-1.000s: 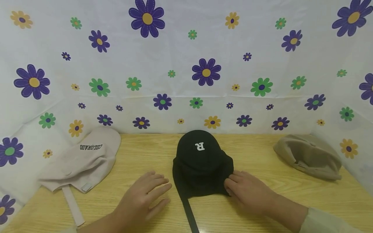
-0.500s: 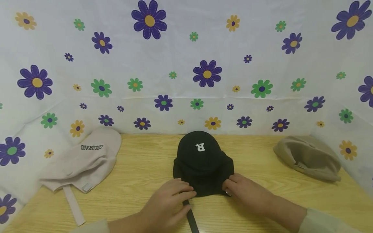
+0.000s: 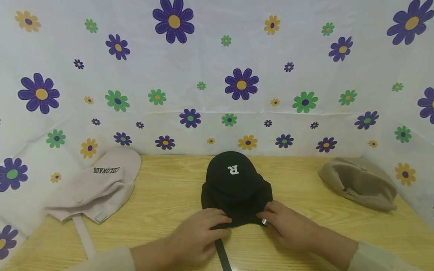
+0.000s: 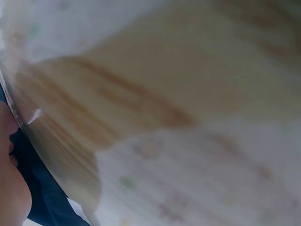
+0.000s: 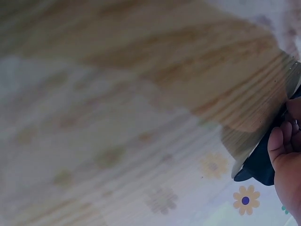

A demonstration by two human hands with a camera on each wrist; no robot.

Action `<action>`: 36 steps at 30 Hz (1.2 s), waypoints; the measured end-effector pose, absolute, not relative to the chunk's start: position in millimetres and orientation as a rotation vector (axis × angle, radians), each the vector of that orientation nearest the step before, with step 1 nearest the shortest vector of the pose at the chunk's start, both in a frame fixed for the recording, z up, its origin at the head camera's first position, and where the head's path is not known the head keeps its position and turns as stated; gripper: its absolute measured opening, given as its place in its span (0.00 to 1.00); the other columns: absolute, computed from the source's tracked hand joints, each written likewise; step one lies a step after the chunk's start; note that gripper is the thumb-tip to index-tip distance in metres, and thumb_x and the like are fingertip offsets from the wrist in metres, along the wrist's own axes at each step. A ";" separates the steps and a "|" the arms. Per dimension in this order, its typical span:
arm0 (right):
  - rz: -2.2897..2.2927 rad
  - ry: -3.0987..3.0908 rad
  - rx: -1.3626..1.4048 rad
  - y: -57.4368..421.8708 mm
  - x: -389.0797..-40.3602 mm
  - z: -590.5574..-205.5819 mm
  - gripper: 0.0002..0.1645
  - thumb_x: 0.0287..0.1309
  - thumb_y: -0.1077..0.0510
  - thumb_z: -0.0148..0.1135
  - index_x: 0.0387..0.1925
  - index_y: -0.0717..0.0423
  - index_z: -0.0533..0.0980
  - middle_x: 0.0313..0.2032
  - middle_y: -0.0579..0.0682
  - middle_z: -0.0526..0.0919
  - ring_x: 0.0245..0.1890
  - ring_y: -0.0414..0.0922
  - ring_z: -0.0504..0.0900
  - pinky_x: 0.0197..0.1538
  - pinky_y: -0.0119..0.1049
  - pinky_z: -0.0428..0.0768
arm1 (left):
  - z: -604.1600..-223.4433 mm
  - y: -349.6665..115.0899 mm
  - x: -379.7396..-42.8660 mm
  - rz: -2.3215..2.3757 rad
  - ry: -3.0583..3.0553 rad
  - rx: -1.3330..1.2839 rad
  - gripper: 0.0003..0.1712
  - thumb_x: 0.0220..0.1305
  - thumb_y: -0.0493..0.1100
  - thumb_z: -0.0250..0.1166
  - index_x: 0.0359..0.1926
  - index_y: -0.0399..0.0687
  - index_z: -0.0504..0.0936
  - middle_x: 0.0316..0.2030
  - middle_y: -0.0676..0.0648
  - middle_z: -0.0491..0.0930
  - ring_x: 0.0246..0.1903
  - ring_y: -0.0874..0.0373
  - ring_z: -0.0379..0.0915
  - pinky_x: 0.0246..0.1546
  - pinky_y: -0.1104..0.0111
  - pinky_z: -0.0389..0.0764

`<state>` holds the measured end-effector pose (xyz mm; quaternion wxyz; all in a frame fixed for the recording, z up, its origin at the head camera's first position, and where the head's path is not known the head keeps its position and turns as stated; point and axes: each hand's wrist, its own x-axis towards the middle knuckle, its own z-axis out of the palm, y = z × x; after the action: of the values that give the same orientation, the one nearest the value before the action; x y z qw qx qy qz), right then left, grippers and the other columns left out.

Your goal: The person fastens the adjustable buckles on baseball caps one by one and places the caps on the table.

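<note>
A black cap (image 3: 231,188) with a white letter R lies on the wooden table, its rounded bill toward the back wall. My left hand (image 3: 200,235) pinches the left part of its near edge, fingers on top and thumb lower. From under that hand a black strap (image 3: 222,256) runs toward me. At the near right edge my right hand (image 3: 293,226) pinches the fabric beside a small metal buckle (image 3: 265,222). In the right wrist view, curled fingers (image 5: 276,140) lie against the dark cap (image 5: 261,165). The left wrist view shows only part of the hand (image 4: 11,188) beside dark fabric.
A pale pink cap (image 3: 98,184) lettered COLORADO lies at the left, its strap (image 3: 84,237) partly behind my sleeve. At the right rests a brown cap (image 3: 359,182). A white flowered cloth (image 3: 210,67) hangs behind the wooden table (image 3: 162,195).
My left hand has moved right from the bare table to the black cap's near edge and now grips it. My right hand has stayed there; the metal buckle shows more.
</note>
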<state>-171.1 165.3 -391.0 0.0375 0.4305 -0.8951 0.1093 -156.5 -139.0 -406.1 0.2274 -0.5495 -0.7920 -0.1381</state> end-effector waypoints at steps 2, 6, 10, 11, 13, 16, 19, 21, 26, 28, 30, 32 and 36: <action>0.297 -2.739 1.331 165.0 -171.2 -390.9 0.17 0.62 0.66 0.61 0.53 0.60 0.79 0.42 0.46 0.74 0.42 0.39 0.71 0.46 0.32 0.79 | -406.4 -139.1 -156.0 -0.361 -2.194 -1.578 0.20 0.50 0.35 0.63 0.45 0.54 0.85 0.53 0.50 0.81 0.57 0.55 0.76 0.64 0.63 0.72; 0.210 -2.708 1.332 164.1 -171.8 -391.0 0.17 0.61 0.65 0.65 0.53 0.59 0.80 0.42 0.46 0.74 0.43 0.39 0.71 0.46 0.31 0.79 | -406.6 -138.1 -154.2 -0.389 -2.199 -1.690 0.19 0.49 0.34 0.63 0.44 0.55 0.84 0.52 0.53 0.80 0.59 0.58 0.74 0.66 0.66 0.70; 0.124 -2.635 1.314 163.2 -173.1 -391.6 0.15 0.59 0.63 0.67 0.49 0.56 0.80 0.42 0.45 0.75 0.44 0.40 0.74 0.49 0.33 0.80 | -405.3 -136.5 -154.7 -0.404 -2.099 -1.802 0.16 0.50 0.35 0.65 0.41 0.54 0.85 0.48 0.55 0.80 0.55 0.60 0.75 0.64 0.69 0.71; 0.105 -2.627 1.303 162.9 -173.3 -391.5 0.14 0.59 0.63 0.68 0.48 0.55 0.80 0.41 0.44 0.76 0.43 0.40 0.74 0.49 0.33 0.80 | -404.9 -136.2 -154.6 -0.406 -2.080 -1.828 0.15 0.51 0.35 0.66 0.41 0.54 0.85 0.48 0.55 0.80 0.54 0.61 0.75 0.64 0.70 0.71; 0.073 -2.630 1.278 162.5 -173.6 -391.0 0.14 0.59 0.61 0.68 0.47 0.52 0.80 0.41 0.43 0.77 0.44 0.40 0.74 0.50 0.35 0.79 | -404.4 -135.5 -154.2 -0.402 -2.046 -1.872 0.12 0.55 0.37 0.66 0.41 0.54 0.85 0.47 0.55 0.80 0.52 0.62 0.75 0.63 0.71 0.71; 0.034 -2.646 1.243 162.4 -173.5 -390.5 0.13 0.60 0.59 0.68 0.47 0.50 0.80 0.43 0.42 0.77 0.46 0.41 0.74 0.51 0.38 0.78 | -404.4 -134.9 -152.8 -0.406 -2.041 -1.912 0.09 0.59 0.37 0.65 0.41 0.53 0.85 0.45 0.56 0.80 0.51 0.63 0.75 0.62 0.73 0.71; 0.000 -2.609 1.250 162.2 -173.9 -391.2 0.15 0.59 0.59 0.68 0.49 0.50 0.81 0.44 0.43 0.78 0.48 0.42 0.75 0.52 0.38 0.78 | -404.7 -134.6 -151.8 -0.401 -2.050 -1.928 0.09 0.59 0.37 0.66 0.41 0.52 0.83 0.43 0.57 0.80 0.49 0.64 0.75 0.61 0.74 0.71; -0.014 -2.560 1.277 162.2 -174.3 -392.2 0.18 0.57 0.61 0.70 0.51 0.53 0.82 0.44 0.45 0.79 0.47 0.42 0.75 0.52 0.37 0.79 | -404.7 -134.7 -151.5 -0.392 -2.053 -1.926 0.09 0.59 0.37 0.66 0.40 0.52 0.82 0.41 0.57 0.80 0.47 0.65 0.75 0.60 0.74 0.71; -0.021 -2.485 1.343 162.7 -174.6 -394.7 0.23 0.52 0.68 0.71 0.53 0.57 0.82 0.43 0.49 0.79 0.46 0.43 0.75 0.50 0.33 0.79 | -404.5 -134.1 -150.8 -0.349 -2.042 -1.906 0.04 0.62 0.41 0.65 0.39 0.54 0.81 0.35 0.60 0.78 0.39 0.67 0.73 0.55 0.75 0.72; -0.012 -2.495 1.356 163.1 -174.1 -394.5 0.25 0.52 0.69 0.71 0.54 0.58 0.81 0.44 0.49 0.79 0.47 0.43 0.75 0.50 0.33 0.79 | -404.7 -133.5 -150.4 -0.348 -2.042 -1.895 0.04 0.63 0.42 0.64 0.39 0.54 0.81 0.34 0.60 0.77 0.37 0.68 0.72 0.53 0.75 0.72; -0.006 -2.511 1.365 163.5 -173.5 -394.1 0.26 0.52 0.70 0.70 0.55 0.59 0.80 0.45 0.49 0.78 0.48 0.43 0.74 0.51 0.33 0.79 | -405.1 -133.1 -149.7 -0.370 -2.054 -1.879 0.06 0.64 0.40 0.63 0.41 0.54 0.81 0.33 0.60 0.78 0.36 0.69 0.72 0.50 0.76 0.72; -0.009 -2.522 1.369 163.8 -172.9 -393.2 0.26 0.53 0.69 0.70 0.56 0.58 0.80 0.46 0.49 0.78 0.48 0.43 0.74 0.51 0.33 0.79 | -405.7 -133.0 -149.4 -0.385 -2.062 -1.865 0.08 0.64 0.39 0.62 0.44 0.53 0.80 0.34 0.60 0.78 0.36 0.69 0.73 0.49 0.77 0.71; -0.047 -2.505 1.349 162.9 -173.3 -393.6 0.24 0.53 0.67 0.71 0.54 0.56 0.81 0.46 0.48 0.78 0.50 0.44 0.75 0.54 0.36 0.79 | -407.0 -133.3 -149.1 -0.365 -2.062 -1.844 0.10 0.66 0.38 0.59 0.47 0.54 0.80 0.38 0.59 0.80 0.39 0.68 0.74 0.49 0.76 0.71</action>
<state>-173.3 162.9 -393.6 0.1476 0.4689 -0.8707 -0.0165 -149.1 -133.3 -407.0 0.1750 -0.6507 -0.7276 -0.1287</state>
